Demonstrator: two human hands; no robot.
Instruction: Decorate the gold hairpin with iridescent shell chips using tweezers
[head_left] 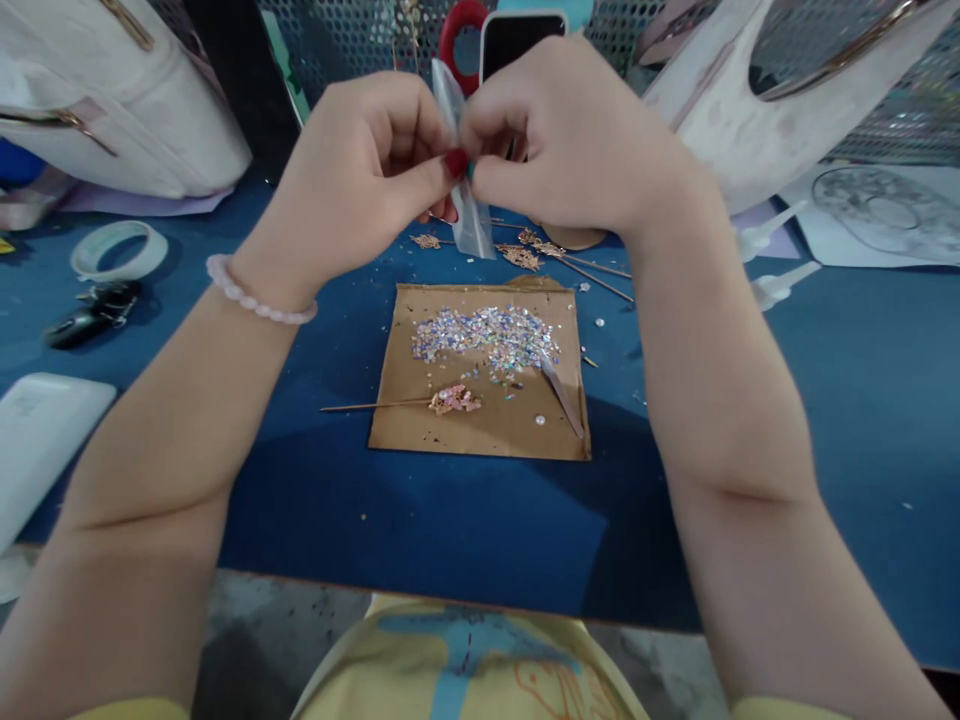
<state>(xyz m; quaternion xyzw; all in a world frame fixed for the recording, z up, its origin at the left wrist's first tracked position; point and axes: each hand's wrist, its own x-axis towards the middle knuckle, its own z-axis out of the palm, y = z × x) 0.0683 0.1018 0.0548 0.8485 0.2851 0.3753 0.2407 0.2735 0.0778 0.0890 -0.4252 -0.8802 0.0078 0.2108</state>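
My left hand [382, 165] and my right hand [551, 140] meet above the back of the table, both with fingers pinched on a small clear plastic bag [472, 225]. What the bag contains, I cannot make out. Below them lies a piece of brown cardboard [487, 440] with a heap of shiny rhinestones [480, 335] on it. A gold hairpin with pink stones [454, 400] rests on the cardboard, its stem reaching past the left edge. Metal tweezers [564, 400] lie at the right, their tips at the heap. Several gold hairpins [521, 255] lie behind the cardboard.
At the left are a roll of tape [120, 250], a black object [94, 312] and a white power bank [49, 440]. White bags [127, 90] stand on both sides. A phone [517, 40] leans at the back. Two white nozzles [780, 285] lie right of my right forearm.
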